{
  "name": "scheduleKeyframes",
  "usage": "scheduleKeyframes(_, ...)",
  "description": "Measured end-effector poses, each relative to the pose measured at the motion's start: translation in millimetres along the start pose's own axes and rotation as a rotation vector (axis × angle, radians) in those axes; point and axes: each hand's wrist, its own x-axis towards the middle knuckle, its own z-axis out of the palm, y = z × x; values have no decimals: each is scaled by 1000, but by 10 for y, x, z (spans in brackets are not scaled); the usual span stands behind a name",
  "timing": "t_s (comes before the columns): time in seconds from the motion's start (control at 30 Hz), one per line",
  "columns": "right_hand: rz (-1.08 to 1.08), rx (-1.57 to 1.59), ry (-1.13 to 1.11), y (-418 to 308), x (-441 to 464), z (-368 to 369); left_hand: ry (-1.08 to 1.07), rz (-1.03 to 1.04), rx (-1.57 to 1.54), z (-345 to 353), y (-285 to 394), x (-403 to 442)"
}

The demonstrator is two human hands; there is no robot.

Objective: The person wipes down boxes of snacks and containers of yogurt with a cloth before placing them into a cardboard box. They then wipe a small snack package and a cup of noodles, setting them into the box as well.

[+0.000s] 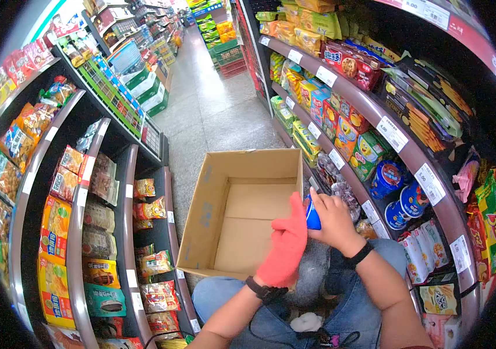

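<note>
A small blue container (pixel 313 214), perhaps a round tub, is gripped in my bare right hand (pixel 334 221), whose fingers cover much of it. Right against its left side is my left hand (pixel 289 241) in a coral-red glove. One gloved finger points up and another sticks out to the left, apart from it. Both hands are over the right edge of an open cardboard box (pixel 201 218). The inside of the box shows a bare bottom. Similar blue tubs (pixel 389 177) stand on the lower right shelf.
Shelves of packaged snacks (pixel 53 291) line the left side. On the right, shelves hold biscuit packs (pixel 350 64) and boxes (pixel 347 136) behind price-tagged edges. Grey floor (pixel 219 110) runs ahead to stacked crates (pixel 227 58). My jeans-clad knees (pixel 219 296) are close to the box.
</note>
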Motion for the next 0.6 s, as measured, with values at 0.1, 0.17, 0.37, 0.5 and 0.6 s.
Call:
scheduleKeyframes(0.1,-54,-48,-38,-83,-43,45,-40,-58,-139,-32,2,-50)
scheduleKeyframes(0.17,-103,-27,-79,-201,-62,115,-30,-101,-392,-48,-75,-115)
scheduleKeyframes(0.37,-256,113,-183,-408,-147,268,37,-271,-917,-16,-324,-183)
scheduleKeyframes(0.5,-334,106,-119,-453,-137,227,85,-3,-600,-41,-527,-225)
scheduleKeyframes(0.6,-348,113,-86,-422,-127,181,52,-20,-594,-160,-350,-150)
